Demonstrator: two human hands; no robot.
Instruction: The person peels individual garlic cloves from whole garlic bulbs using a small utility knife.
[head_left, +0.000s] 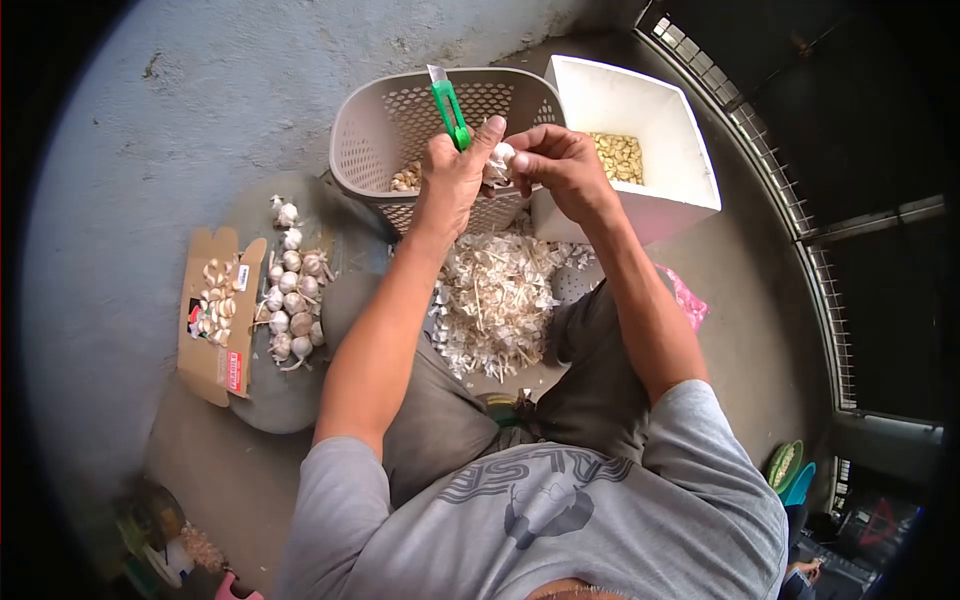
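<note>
Above the rim of a tan plastic basket (345, 165), my two hands come together. My left hand (452, 180) is closed around a green utility knife (450, 112), its blade pointing up and away. A white garlic bulb (499, 163) sits between the hands. My right hand (565, 172) pinches it from the right, and my left thumb is beside it. Some fingertips are hidden behind the bulb. Garlic cloves (406, 178) lie inside the basket.
A white foam box (680, 150) with peeled cloves (618, 158) stands right of the basket. Garlic skins (495, 300) are heaped between my legs. On the left, a grey stool (285, 405) bears whole garlic bulbs (291, 281) and a cardboard box (205, 375) holding cloves.
</note>
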